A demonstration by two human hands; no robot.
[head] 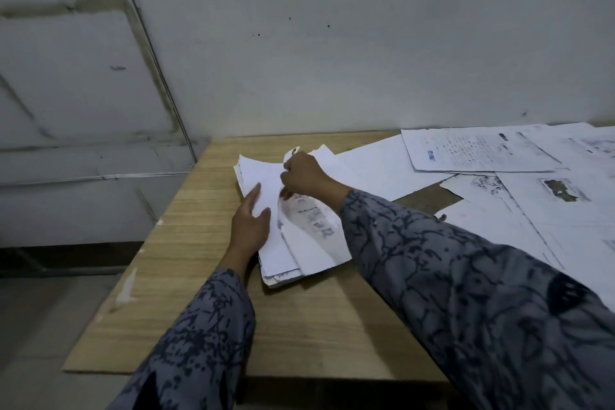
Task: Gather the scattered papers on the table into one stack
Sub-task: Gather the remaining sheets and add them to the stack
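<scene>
A stack of white papers (283, 253) lies on the wooden table (199, 243), towards its left side. My left hand (250, 225) rests flat on the stack's left edge with straight fingers. My right hand (304, 176) is above the stack's far part, fingers curled round a bent sheet with faded print (311, 226) that lies on top of the stack. Several scattered papers (499, 173) cover the right half of the table, some printed, one with a small picture (562, 190).
A grey wall stands right behind the table. The table's left edge (146, 243) drops to the floor. Bare wood shows in front of the stack and in a gap (429, 198) among the loose sheets.
</scene>
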